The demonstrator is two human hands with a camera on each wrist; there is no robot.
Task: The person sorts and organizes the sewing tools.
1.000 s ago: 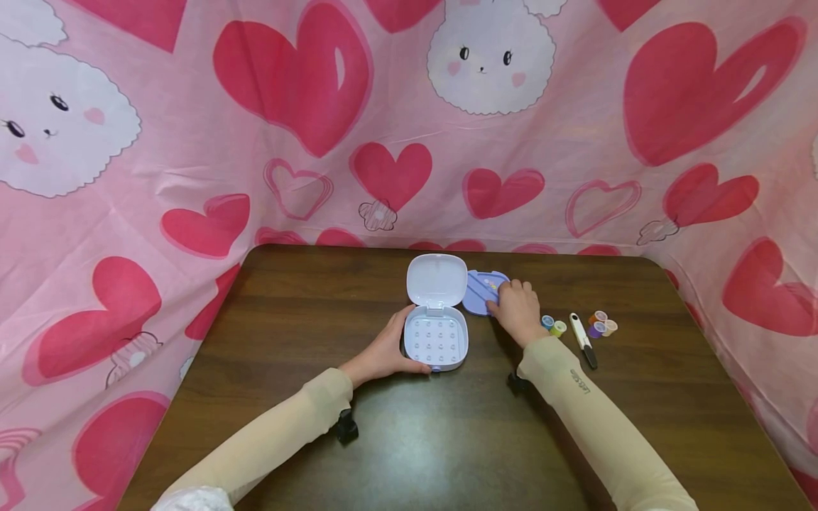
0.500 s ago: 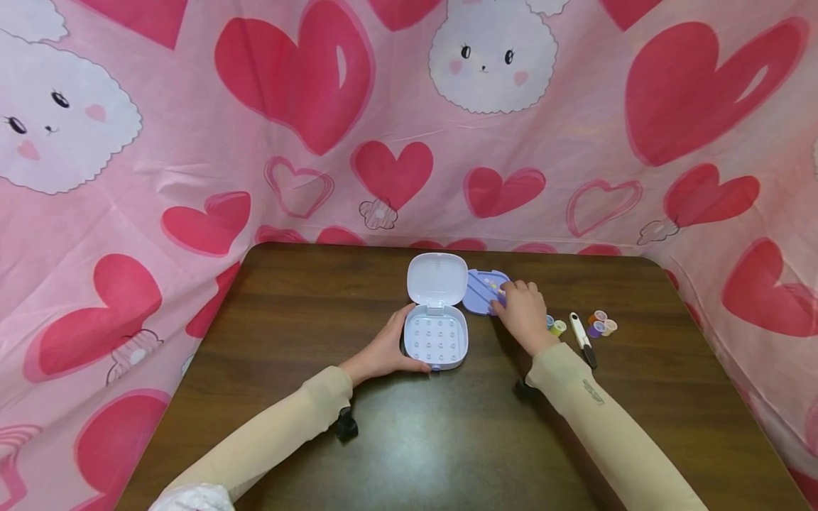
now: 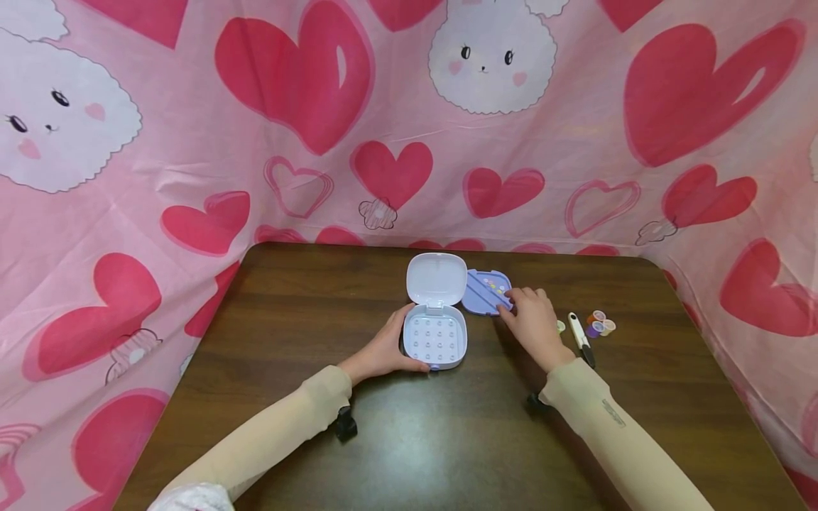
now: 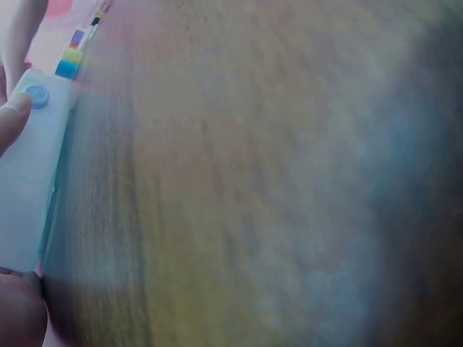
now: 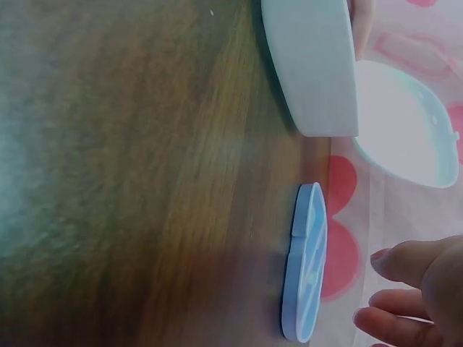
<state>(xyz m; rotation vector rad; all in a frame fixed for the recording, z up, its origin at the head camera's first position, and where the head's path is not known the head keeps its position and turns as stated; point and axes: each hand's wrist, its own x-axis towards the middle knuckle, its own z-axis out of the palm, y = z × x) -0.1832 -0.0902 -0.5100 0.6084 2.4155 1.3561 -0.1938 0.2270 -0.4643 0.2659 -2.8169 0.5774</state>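
A small white box [image 3: 437, 339] stands on the table with its lid [image 3: 437, 279] raised; rows of short pegs line its floor. My left hand [image 3: 385, 348] grips the box from the left, thumb at the front near a round blue catch [image 4: 37, 97]. Right of the lid lies a shallow lilac tray [image 3: 481, 292] with a diagonal divider and several tiny pale and yellow pieces [image 3: 495, 285] in it. My right hand [image 3: 533, 321] is over the tray's right edge, fingers spread and loosely bent. In the right wrist view, its fingertips [image 5: 383, 260] appear apart from the tray.
Several small thread spools [image 3: 598, 325] in orange, purple and cream stand to the right. A white-handled tool with a dark end [image 3: 581, 339] lies beside them. A green spool [image 3: 560, 326] is partly behind my right hand. Pink heart-patterned cloth [image 3: 409, 177] hangs behind the table [image 3: 307, 305].
My right hand has shifted right and slightly nearer to me, uncovering more of the tray and hiding the blue spool. The left hand and box stay nearly still.
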